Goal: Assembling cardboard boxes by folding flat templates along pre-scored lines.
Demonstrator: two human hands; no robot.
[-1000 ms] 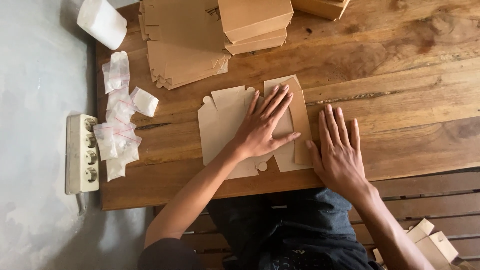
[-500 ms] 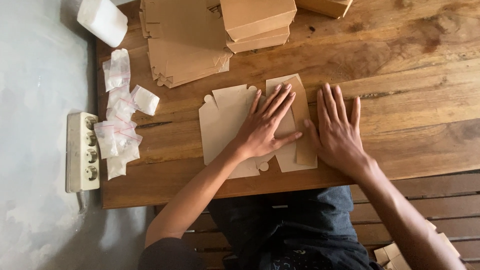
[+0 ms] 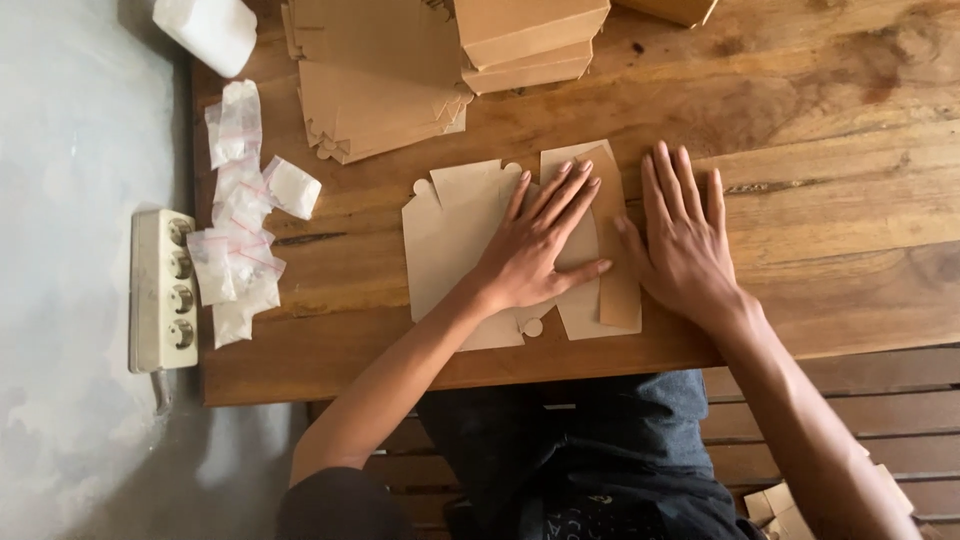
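Small home packing workshop: rough wooden plank table [image 3: 820, 150], stacked flat brown cardboard box blanks [image 3: 375, 95], small clear plastic sachets [image 3: 235, 210], white power strip [image 3: 163, 290] on grey floor.

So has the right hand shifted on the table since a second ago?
Yes. The right hand slid left, toward the flat cardboard box blank; its thumb now touches the folded flap, which it lay clear of before.

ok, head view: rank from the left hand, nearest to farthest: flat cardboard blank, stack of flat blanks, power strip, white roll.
1. flat cardboard blank: directly under the left hand, touching it.
2. stack of flat blanks: beyond the hand, up the table.
3. power strip: far left, off the table edge.
4. white roll: top left corner, farthest.
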